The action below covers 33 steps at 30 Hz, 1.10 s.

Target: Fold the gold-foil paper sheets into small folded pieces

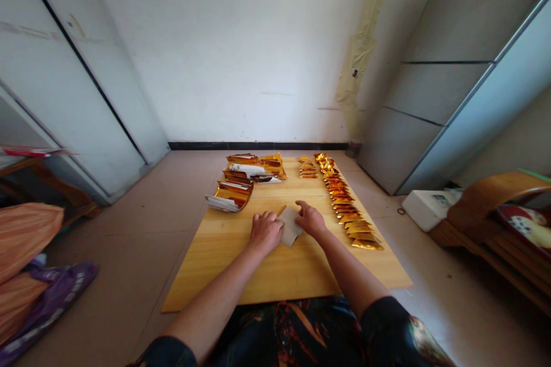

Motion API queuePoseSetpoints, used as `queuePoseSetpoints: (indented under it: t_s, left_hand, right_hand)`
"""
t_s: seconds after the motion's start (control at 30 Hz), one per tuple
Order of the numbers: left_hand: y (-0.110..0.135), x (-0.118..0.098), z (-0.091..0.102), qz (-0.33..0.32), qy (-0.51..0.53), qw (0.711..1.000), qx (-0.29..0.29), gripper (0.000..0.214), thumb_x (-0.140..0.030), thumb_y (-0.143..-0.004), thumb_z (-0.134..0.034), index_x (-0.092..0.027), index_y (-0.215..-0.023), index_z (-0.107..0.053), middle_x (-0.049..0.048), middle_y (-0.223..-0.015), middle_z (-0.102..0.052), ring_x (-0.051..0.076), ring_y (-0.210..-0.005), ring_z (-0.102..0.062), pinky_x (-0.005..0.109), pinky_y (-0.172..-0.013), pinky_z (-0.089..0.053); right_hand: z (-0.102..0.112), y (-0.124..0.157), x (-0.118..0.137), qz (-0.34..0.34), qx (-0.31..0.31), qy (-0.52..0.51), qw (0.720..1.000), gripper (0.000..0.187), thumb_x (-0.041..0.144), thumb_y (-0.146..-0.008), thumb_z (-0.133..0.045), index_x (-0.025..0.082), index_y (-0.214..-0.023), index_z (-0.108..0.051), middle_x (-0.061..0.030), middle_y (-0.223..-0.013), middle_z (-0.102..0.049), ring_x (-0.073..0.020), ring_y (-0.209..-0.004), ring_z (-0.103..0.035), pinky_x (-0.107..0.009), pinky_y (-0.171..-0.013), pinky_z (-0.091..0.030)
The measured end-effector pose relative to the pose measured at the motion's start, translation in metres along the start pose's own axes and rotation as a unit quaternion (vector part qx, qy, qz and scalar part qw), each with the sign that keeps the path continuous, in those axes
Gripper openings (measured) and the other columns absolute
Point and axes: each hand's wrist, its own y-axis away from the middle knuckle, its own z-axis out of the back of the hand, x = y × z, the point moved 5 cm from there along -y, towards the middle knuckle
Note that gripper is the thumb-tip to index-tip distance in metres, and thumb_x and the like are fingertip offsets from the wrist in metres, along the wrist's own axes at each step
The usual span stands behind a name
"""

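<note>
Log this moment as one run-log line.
left hand: on paper sheet | right hand: on sheet | wooden board beneath | gold packets: row at right

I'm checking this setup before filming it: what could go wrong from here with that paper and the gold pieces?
The pale paper sheet under the left hand and right hand might slip on the smooth wooden board. The right arm lies close to the row of gold foil pieces, so a careless movement could knock them out of line. The curved gold-and-white sheets look loosely piled and could tip.
</note>
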Motion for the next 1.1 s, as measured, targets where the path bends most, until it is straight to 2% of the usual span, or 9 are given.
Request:
queuePoseSetpoints:
  t_s: [0.2, 0.37, 0.53, 0.63, 0.77, 0.83, 0.9, 1.03, 1.1]
  left_hand:
    - [-0.002, -0.001, -0.007, -0.094, 0.018, 0.995, -0.001, 0.019, -0.014, -0.084, -0.049, -0.021, -0.084, -0.067, 0.0058, -0.089, -0.062, 0.019, -0.091, -0.053, 0.032, -0.081, -0.041]
    - [-0.001, -0.004, -0.008, -0.097, 0.002, 0.995, 0.0, 0.016, -0.018, -0.085, -0.051, -0.019, -0.08, -0.066, 0.0072, -0.086, -0.06, 0.02, -0.089, -0.055, 0.031, -0.08, -0.043]
    - [-0.002, 0.0, -0.012, -0.031, 0.01, 0.999, 0.006, 0.02, -0.017, -0.088, -0.045, -0.02, -0.082, -0.064, 0.0052, -0.089, -0.059, 0.018, -0.087, -0.057, 0.028, -0.077, -0.045]
    - [-0.006, 0.007, -0.012, 0.028, 0.035, 0.999, 0.0, 0.022, -0.013, -0.082, -0.049, -0.022, -0.099, -0.06, 0.0042, -0.101, -0.056, 0.016, -0.085, -0.058, 0.026, -0.073, -0.046]
    - [-0.01, 0.016, -0.011, 0.107, 0.063, 0.992, -0.024, 0.046, -0.012, -0.077, -0.056, -0.023, -0.121, -0.047, 0.0054, -0.111, -0.051, 0.017, -0.091, -0.058, 0.026, -0.076, -0.046]
    - [-0.01, 0.016, -0.011, 0.116, 0.067, 0.991, -0.021, 0.053, -0.012, -0.077, -0.056, -0.026, -0.127, -0.043, 0.0051, -0.113, -0.049, 0.016, -0.092, -0.057, 0.025, -0.076, -0.046]
    - [-0.01, 0.015, -0.011, 0.105, 0.063, 0.992, -0.013, 0.048, -0.013, -0.078, -0.056, -0.027, -0.122, -0.048, 0.0041, -0.113, -0.048, 0.015, -0.091, -0.057, 0.023, -0.074, -0.045]
    - [-0.007, 0.01, -0.009, 0.077, 0.038, 0.996, 0.009, 0.021, -0.016, -0.082, -0.05, -0.025, -0.097, -0.062, 0.002, -0.109, -0.051, 0.013, -0.081, -0.057, 0.022, -0.066, -0.042]
    - [-0.006, 0.007, -0.008, 0.067, 0.026, 0.997, 0.022, 0.019, -0.017, -0.084, -0.046, -0.024, -0.09, -0.063, 0.0016, -0.107, -0.052, 0.012, -0.077, -0.056, 0.023, -0.064, -0.039]
  right_hand:
    - [0.0, 0.0, 0.001, 0.018, 0.019, 0.003, 1.0, 0.063, 0.02, -0.069, -0.062, 0.023, -0.13, -0.047, -0.0016, -0.099, -0.068, -0.0159, -0.086, -0.063, -0.023, -0.069, -0.043]
    - [0.003, 0.005, -0.002, 0.038, 0.039, 0.02, 0.998, 0.071, 0.017, -0.064, -0.068, 0.023, -0.131, -0.047, -0.0054, -0.115, -0.064, -0.0191, -0.099, -0.061, -0.025, -0.078, -0.044]
    - [0.006, 0.007, -0.007, 0.012, 0.027, 0.026, 0.999, 0.051, 0.014, -0.068, -0.06, 0.021, -0.119, -0.057, -0.0045, -0.101, -0.069, -0.0175, -0.089, -0.063, -0.023, -0.071, -0.042]
    - [0.007, 0.009, -0.006, 0.031, 0.008, 0.032, 0.999, 0.032, 0.015, -0.071, -0.057, 0.023, -0.101, -0.064, -0.0028, -0.096, -0.069, -0.0163, -0.086, -0.062, -0.022, -0.069, -0.04]
    - [0.006, 0.014, -0.007, 0.069, -0.024, 0.024, 0.997, 0.022, 0.016, -0.074, -0.055, 0.022, -0.092, -0.065, -0.0019, -0.094, -0.067, -0.0143, -0.084, -0.06, -0.02, -0.068, -0.039]
    - [0.005, 0.019, -0.007, 0.086, -0.044, 0.022, 0.995, 0.018, 0.017, -0.076, -0.055, 0.022, -0.089, -0.065, -0.0018, -0.091, -0.066, -0.0135, -0.081, -0.059, -0.02, -0.067, -0.038]
    - [0.005, 0.023, -0.006, 0.102, -0.062, 0.023, 0.993, 0.014, 0.017, -0.077, -0.054, 0.021, -0.085, -0.065, -0.0019, -0.089, -0.064, -0.0129, -0.079, -0.058, -0.019, -0.065, -0.037]
    - [0.005, 0.029, -0.002, 0.144, -0.079, 0.043, 0.986, 0.014, 0.016, -0.08, -0.054, 0.021, -0.082, -0.066, -0.0017, -0.088, -0.063, -0.0122, -0.078, -0.058, -0.019, -0.063, -0.036]
    - [0.004, 0.031, -0.001, 0.159, -0.087, 0.074, 0.981, 0.014, 0.015, -0.081, -0.053, 0.022, -0.082, -0.066, -0.0019, -0.086, -0.063, -0.0124, -0.078, -0.057, -0.019, -0.062, -0.035]
